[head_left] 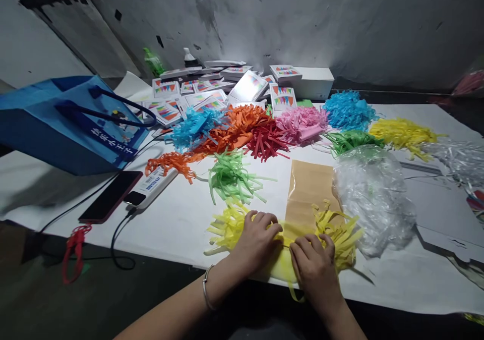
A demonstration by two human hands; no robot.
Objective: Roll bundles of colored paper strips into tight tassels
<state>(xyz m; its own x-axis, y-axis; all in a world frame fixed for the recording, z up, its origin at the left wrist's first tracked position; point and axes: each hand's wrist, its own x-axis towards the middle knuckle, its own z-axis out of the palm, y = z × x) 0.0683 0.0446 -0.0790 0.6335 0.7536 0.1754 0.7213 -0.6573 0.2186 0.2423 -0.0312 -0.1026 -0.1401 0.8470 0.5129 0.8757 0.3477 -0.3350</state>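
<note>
Yellow fringed tissue paper (229,224) lies at the table's front edge, its cut strips spreading out to both sides. My left hand (260,236) is closed on its middle, fingers curled, with a bracelet on that wrist. Close by on the right, my right hand (312,259) also grips the yellow paper, fingertips pressed together on the twisted middle part. A brown paper sheet (310,188) lies flat just behind both hands. Light green fringe (232,176) rests behind my left hand. What is under my fingers is partly hidden.
Orange (245,123), pink (302,123) and blue (350,110) fringe bundles line the back, before several printed boxes (247,85). Clear plastic (374,199) lies right of the brown sheet. A blue bag (75,128), a phone (111,196) and a power bank (153,186) are at left.
</note>
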